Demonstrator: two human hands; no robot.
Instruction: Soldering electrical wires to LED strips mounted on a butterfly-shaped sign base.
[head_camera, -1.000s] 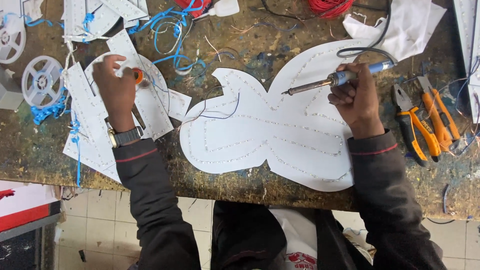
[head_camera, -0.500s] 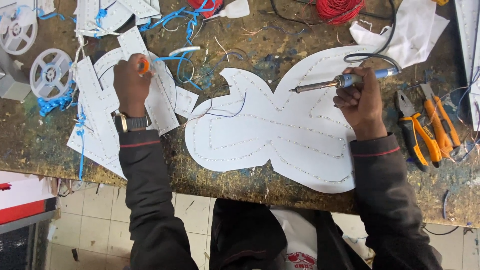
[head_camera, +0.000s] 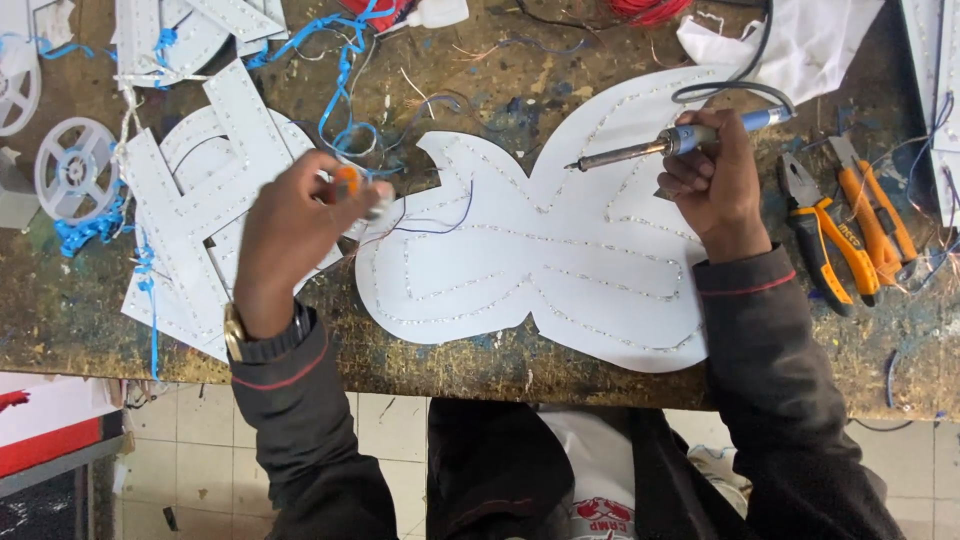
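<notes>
Large white cut-out panel lined with rows of tiny lights (head_camera: 560, 250) flat on the worn wooden table (head_camera: 600, 375), right hand (head_camera: 712, 180) clamped on blue-handled soldering iron (head_camera: 665, 146) above panel's upper right lobe, left hand (head_camera: 290, 230) pinching small orange object (head_camera: 348, 180) just left of panel, orange-handled pliers (head_camera: 825, 235) right of panel

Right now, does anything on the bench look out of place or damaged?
Nothing looks broken. The white cutout panel juts past the workbench front edge. Loose wire offcuts and blue ribbon litter the top. The right hand holds a soldering iron above the panel.
</notes>
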